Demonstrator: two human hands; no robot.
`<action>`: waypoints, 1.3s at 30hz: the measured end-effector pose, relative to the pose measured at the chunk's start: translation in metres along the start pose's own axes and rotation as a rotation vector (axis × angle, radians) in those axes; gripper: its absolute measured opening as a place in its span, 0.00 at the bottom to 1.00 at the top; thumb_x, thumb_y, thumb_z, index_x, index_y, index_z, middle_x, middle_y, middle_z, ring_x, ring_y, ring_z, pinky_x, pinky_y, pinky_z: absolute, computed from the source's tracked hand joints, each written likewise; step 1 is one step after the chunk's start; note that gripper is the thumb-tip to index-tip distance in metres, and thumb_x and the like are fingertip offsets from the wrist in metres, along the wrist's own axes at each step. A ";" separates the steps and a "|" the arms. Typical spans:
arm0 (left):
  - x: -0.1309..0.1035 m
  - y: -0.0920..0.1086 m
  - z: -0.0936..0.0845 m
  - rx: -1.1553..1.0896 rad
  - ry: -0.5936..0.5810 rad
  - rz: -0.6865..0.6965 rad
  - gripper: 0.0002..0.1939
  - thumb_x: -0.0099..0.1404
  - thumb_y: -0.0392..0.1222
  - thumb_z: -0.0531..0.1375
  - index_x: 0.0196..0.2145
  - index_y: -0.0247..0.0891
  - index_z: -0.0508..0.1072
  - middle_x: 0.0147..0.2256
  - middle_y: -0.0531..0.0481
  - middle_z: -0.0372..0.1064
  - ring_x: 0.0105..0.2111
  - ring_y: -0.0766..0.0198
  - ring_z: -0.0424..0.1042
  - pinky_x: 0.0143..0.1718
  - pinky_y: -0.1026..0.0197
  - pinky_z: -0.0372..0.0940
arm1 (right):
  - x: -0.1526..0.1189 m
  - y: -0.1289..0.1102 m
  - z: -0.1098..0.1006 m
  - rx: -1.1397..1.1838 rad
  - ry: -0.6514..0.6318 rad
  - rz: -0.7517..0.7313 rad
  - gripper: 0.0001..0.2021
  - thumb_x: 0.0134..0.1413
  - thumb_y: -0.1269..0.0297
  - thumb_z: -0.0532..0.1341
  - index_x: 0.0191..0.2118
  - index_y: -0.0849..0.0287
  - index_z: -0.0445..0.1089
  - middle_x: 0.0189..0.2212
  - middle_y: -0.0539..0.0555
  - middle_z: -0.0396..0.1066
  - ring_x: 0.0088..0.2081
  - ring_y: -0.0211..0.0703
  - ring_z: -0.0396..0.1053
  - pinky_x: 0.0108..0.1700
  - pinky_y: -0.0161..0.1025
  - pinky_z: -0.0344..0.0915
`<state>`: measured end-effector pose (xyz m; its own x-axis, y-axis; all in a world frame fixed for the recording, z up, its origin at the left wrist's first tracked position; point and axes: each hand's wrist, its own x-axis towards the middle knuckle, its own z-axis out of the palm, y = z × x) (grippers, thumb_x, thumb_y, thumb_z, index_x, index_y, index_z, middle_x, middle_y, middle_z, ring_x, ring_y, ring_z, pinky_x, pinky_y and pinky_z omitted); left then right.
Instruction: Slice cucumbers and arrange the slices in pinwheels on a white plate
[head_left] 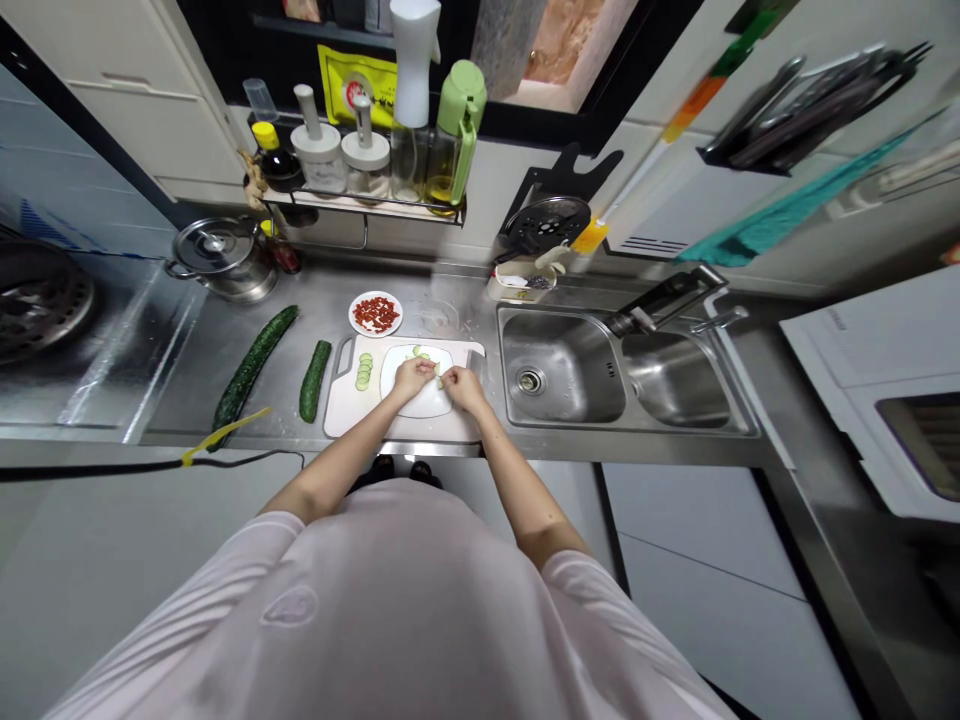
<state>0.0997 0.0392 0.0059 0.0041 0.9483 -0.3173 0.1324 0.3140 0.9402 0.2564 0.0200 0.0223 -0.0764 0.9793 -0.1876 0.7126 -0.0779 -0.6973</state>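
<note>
Over a white plate point(429, 408), my left hand point(415, 378) and my right hand point(464, 389) face each other with fingertips nearly together. Each is closed in a pinch on a small pale-green cucumber slice point(439, 381); the fingers partly cover the pieces. A few more slices lie at the plate's far edge. The plate sits on a light cutting board point(352, 424). An overlapping row of cucumber slices point(364, 371) lies on the board left of the plate. Farther left are a cut length of cucumber point(315, 381) and a long whole cucumber point(256, 362).
A small plate of chopped red pieces point(376, 314) stands behind the board. To the right is a double sink point(562, 365) with a faucet point(667, 300). A lidded steel pot point(225, 262) stands at the back left. Bottles and jars line a wall rack point(352, 200). A yellow-tied cord point(187, 457) crosses the left front edge.
</note>
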 end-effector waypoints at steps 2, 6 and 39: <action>0.001 -0.005 0.003 0.067 0.008 -0.002 0.10 0.46 0.33 0.65 0.30 0.36 0.76 0.24 0.54 0.70 0.25 0.67 0.67 0.35 0.63 0.61 | -0.001 0.002 0.003 -0.064 -0.008 0.019 0.07 0.53 0.69 0.58 0.33 0.61 0.74 0.30 0.54 0.75 0.32 0.40 0.69 0.35 0.32 0.59; 0.001 -0.009 0.008 0.187 0.025 0.000 0.10 0.48 0.32 0.65 0.31 0.37 0.76 0.24 0.54 0.71 0.26 0.66 0.67 0.35 0.63 0.60 | -0.001 0.004 0.007 -0.155 -0.020 0.047 0.08 0.55 0.68 0.57 0.35 0.61 0.75 0.33 0.56 0.76 0.35 0.42 0.70 0.36 0.33 0.59; -0.009 -0.002 0.012 0.902 -0.059 0.290 0.13 0.64 0.37 0.57 0.45 0.39 0.75 0.40 0.45 0.72 0.43 0.59 0.70 0.46 0.60 0.63 | -0.030 -0.006 0.021 -0.570 -0.030 0.039 0.16 0.68 0.62 0.45 0.51 0.54 0.67 0.42 0.56 0.71 0.40 0.41 0.68 0.38 0.34 0.56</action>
<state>0.1116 0.0294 0.0053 0.2034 0.9723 -0.1152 0.8340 -0.1104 0.5406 0.2393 -0.0128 0.0175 -0.0564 0.9713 -0.2310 0.9781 0.0074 -0.2078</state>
